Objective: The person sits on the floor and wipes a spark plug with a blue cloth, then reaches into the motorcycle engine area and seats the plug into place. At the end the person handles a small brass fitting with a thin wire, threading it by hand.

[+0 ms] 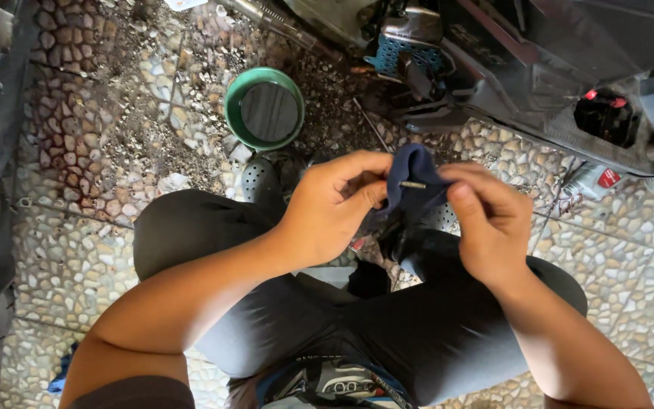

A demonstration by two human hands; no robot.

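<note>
My left hand [333, 208] and my right hand [487, 216] meet in front of me above my knees. Together they pinch a dark blue cloth [412, 173] that is wrapped around a small metal bolt [412, 185]. The bolt's thin shank shows in the fold of the cloth, between my left fingertips and my right thumb. I am squatting, and my dark trousers fill the lower middle of the view.
A green round bowl [264, 108] holding dark liquid stands on the pebble-tiled floor [92, 151] ahead of me. A motorcycle's black underside and engine parts [493, 60] stretch across the top right. A small bottle with a red cap [590, 180] lies at the right. Grey perforated clogs [260, 180] are on my feet.
</note>
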